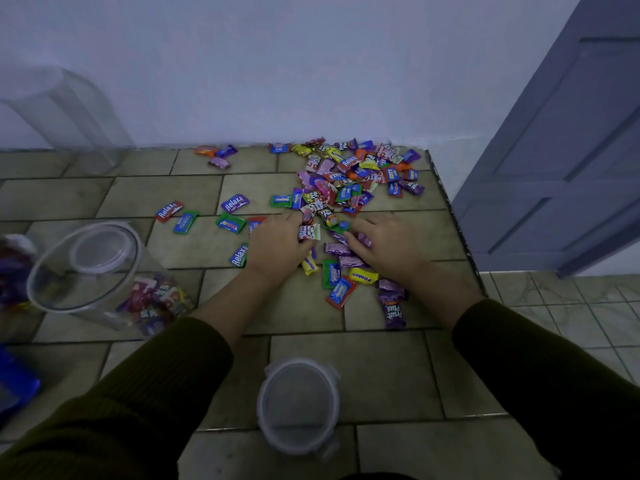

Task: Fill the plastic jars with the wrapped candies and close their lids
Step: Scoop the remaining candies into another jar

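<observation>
Many wrapped candies (349, 174) lie scattered over the tiled surface, thickest at the back right. My left hand (277, 245) rests on the near edge of the pile, fingers curled around a few candies. My right hand (389, 247) lies just beside it, fingers closing on purple and green candies. A clear plastic jar (86, 268) stands tilted in view at the left with some candies in its bottom. A clear lid (298, 405) lies close to me between my forearms.
Another clear jar (65, 112) stands empty at the back left against the wall. A candy-filled jar (14, 268) and a blue bag (17, 379) sit at the far left edge. The tiled ledge (460, 230) drops off on the right by a grey-blue door (561, 161).
</observation>
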